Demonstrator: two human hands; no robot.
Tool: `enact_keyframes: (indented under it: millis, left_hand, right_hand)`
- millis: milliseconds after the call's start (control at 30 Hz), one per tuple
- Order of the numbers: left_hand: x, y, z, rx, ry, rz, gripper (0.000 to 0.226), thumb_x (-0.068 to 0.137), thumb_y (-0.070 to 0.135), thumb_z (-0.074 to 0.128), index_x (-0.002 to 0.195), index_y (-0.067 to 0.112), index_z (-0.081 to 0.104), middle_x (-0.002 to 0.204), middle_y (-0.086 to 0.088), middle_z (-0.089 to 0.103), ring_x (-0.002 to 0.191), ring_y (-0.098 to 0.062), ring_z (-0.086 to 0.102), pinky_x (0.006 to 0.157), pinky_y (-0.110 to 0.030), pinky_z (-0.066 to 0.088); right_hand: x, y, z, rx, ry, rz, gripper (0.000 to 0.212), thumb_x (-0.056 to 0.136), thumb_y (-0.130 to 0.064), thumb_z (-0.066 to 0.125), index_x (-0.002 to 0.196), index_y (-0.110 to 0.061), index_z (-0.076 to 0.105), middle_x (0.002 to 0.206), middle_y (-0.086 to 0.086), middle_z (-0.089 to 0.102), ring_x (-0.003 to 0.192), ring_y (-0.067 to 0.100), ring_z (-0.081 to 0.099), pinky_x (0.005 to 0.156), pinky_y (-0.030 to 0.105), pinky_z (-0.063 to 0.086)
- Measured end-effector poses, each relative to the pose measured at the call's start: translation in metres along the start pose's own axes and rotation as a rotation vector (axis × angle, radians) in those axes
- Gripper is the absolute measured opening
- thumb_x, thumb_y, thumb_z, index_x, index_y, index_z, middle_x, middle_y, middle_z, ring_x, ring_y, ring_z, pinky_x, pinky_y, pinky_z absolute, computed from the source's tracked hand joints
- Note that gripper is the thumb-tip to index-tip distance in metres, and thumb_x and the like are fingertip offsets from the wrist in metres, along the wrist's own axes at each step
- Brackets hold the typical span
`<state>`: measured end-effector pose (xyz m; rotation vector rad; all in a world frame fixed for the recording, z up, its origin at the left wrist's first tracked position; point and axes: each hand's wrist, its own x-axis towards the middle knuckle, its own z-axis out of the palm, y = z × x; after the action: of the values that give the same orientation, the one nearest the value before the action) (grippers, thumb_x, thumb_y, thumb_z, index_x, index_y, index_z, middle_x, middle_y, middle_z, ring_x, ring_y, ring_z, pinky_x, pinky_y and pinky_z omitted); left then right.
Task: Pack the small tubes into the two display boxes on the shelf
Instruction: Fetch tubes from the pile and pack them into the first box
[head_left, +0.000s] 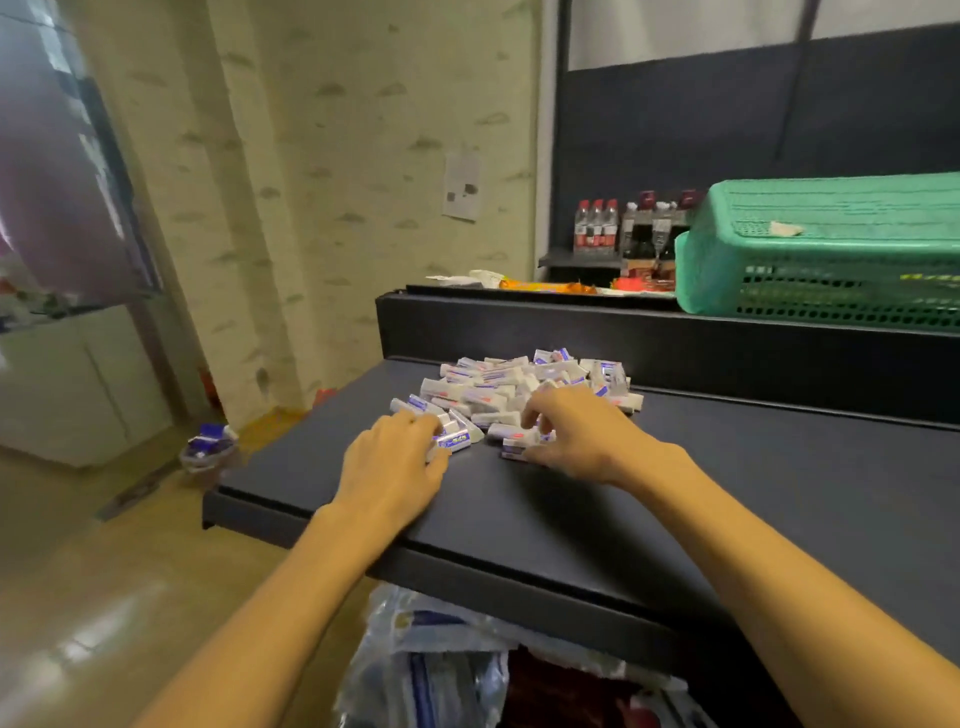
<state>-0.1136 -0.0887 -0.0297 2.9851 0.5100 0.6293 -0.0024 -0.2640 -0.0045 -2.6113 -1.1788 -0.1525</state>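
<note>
Two hands are in view – one left hand (393, 457) and one right hand (574, 434). The small tubes (524, 387) lie in one heap on one dark shelf (727, 483); they are several dozen, too many and too overlapped to count exactly. One green basket (831, 244) stands on the upper ledge. Behind it there are three clear bottles with red labels (596, 226) – and some dark bottles, blurred, whose number I cannot tell. One paper sheet (461, 186) hangs on the wall.

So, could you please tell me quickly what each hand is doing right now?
Left hand: fingers curled round a few small tubes at the near edge of the pile.
Right hand: fingers curled, pinching tubes at the pile's near edge.
</note>
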Motion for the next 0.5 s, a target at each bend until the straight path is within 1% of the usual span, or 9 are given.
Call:
enact_keyframes:
  millis: [67,167,267,300,367,433,500]
  left_hand:
    - [0.010,-0.007,0.006,-0.030,-0.037,0.077,0.035,0.092,0.042,0.049,0.122,0.025,0.053,0.126,0.001,0.055,0.115,-0.022,0.050,0.088,-0.035,0.043]
    - [0.024,-0.013,0.011,-0.058,-0.064,0.159,0.038,0.091,0.048,0.051,0.120,0.024,0.054,0.125,0.001,0.056,0.115,-0.021,0.050,0.086,-0.034,0.042]
    - [0.031,-0.016,0.012,-0.121,-0.065,0.196,0.031,0.090,0.047,0.054,0.109,0.023,0.060,0.115,0.001,0.062,0.103,-0.019,0.056,0.073,-0.028,0.039]
    - [0.032,-0.016,0.012,-0.125,-0.062,0.216,0.029,0.090,0.046,0.054,0.106,0.023,0.061,0.112,0.002,0.063,0.100,-0.018,0.057,0.070,-0.026,0.038]
    - [0.034,-0.016,0.011,-0.120,-0.034,0.265,0.027,0.091,0.046,0.051,0.106,0.026,0.063,0.112,0.003,0.064,0.102,-0.017,0.057,0.073,-0.027,0.040]
    - [0.035,-0.012,0.010,-0.143,0.004,0.308,0.031,0.091,0.046,0.048,0.111,0.028,0.062,0.117,0.005,0.061,0.109,-0.016,0.054,0.081,-0.030,0.042]
    - [0.036,-0.001,0.008,-0.195,0.039,0.353,0.035,0.089,0.049,0.047,0.111,0.026,0.062,0.115,0.005,0.061,0.109,-0.018,0.054,0.083,-0.032,0.041]
  right_hand:
    - [0.001,-0.006,0.005,-0.010,-0.020,0.064,0.037,0.081,-0.041,0.069,0.111,-0.021,0.059,0.113,0.003,0.059,0.104,0.024,0.054,0.085,0.035,0.046]
    - [-0.004,-0.013,0.012,-0.006,-0.005,0.166,0.033,0.081,-0.039,0.070,0.107,-0.021,0.061,0.108,0.004,0.061,0.100,0.025,0.056,0.079,0.033,0.047]
    - [-0.010,-0.018,0.015,-0.014,-0.013,0.233,0.028,0.084,-0.038,0.067,0.104,-0.019,0.064,0.104,0.006,0.063,0.096,0.026,0.058,0.076,0.033,0.048]
    - [-0.012,-0.019,0.014,-0.023,-0.018,0.253,0.028,0.084,-0.038,0.065,0.104,-0.019,0.066,0.103,0.006,0.064,0.094,0.026,0.058,0.076,0.033,0.048]
    - [-0.019,-0.022,0.010,-0.057,-0.003,0.295,0.027,0.081,-0.039,0.064,0.101,-0.021,0.068,0.100,0.006,0.065,0.091,0.027,0.058,0.074,0.033,0.049]
    - [-0.029,-0.022,0.007,-0.085,0.060,0.329,0.025,0.077,-0.038,0.063,0.097,-0.023,0.069,0.097,0.005,0.066,0.089,0.028,0.059,0.073,0.032,0.049]
    - [-0.042,-0.019,0.004,-0.060,0.128,0.362,0.021,0.075,-0.034,0.062,0.090,-0.022,0.069,0.091,0.003,0.065,0.086,0.027,0.059,0.073,0.033,0.049]
